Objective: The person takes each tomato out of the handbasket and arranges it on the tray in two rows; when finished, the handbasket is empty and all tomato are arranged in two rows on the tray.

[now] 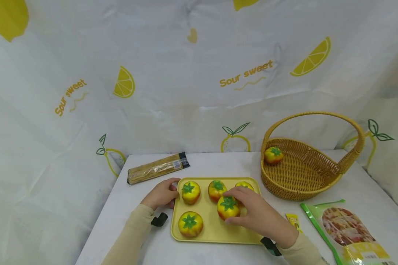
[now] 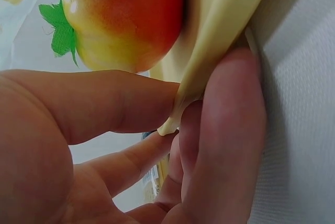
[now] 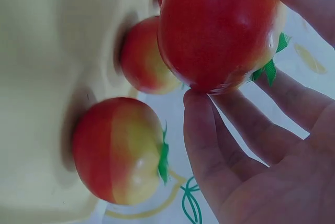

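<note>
Five tomatoes sit on the yellow tray (image 1: pixel 215 230), a sixth (image 1: pixel 273 155) in the basket (image 1: pixel 305 180) (all look artificial). One right hand (image 1: pixel 256 213) curls around a tomato (image 1: pixel 228 207) at mid-tray, while the left hand (image 1: pixel 162 194) pinches the tray's far-left corner.

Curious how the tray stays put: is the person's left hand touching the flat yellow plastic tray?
Touching. The left wrist view shows the left hand pinching the yellow plastic tray rim between thumb and fingers.
</note>
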A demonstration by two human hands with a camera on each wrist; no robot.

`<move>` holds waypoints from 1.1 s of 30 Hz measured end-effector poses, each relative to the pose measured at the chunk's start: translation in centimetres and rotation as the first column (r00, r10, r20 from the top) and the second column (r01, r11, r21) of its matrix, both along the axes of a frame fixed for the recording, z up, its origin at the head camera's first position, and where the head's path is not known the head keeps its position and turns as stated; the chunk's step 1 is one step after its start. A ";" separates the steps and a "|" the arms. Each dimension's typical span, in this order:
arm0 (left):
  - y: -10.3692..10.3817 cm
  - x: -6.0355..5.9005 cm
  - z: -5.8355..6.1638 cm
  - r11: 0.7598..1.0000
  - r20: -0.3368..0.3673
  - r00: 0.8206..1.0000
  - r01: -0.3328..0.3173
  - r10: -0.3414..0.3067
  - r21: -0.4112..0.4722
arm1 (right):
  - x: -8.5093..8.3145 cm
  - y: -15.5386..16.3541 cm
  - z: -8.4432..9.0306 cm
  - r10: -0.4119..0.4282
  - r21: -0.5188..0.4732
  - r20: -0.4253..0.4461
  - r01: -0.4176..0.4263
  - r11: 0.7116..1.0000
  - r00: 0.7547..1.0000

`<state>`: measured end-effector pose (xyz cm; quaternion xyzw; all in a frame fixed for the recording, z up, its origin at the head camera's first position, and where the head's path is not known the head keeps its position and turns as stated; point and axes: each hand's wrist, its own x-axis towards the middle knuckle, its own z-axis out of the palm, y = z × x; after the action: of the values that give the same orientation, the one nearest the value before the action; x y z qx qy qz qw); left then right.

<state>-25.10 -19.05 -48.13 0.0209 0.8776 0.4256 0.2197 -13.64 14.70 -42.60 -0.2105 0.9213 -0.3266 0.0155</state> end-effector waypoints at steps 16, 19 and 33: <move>0.2 -0.1 0.4 1.000 -0.011 1.000 0.007 -0.007 -0.008 | 0.0 -1.7 -1.3 0.011 0.056 0.087 -0.016 0.998 0.996; 0.2 0.0 0.5 1.000 -0.010 1.000 -0.001 0.001 -0.006 | 0.0 -2.0 -1.4 0.026 0.071 0.081 -0.031 0.997 0.996; 0.1 0.2 0.3 1.000 -0.018 1.000 0.005 -0.006 -0.006 | 0.2 -2.5 -1.8 0.058 0.117 0.126 -0.073 0.991 0.990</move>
<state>-24.89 -18.95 -47.88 0.0264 0.8807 0.4221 0.2131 -13.41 12.20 -44.35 -0.2189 0.9293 -0.2818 0.0952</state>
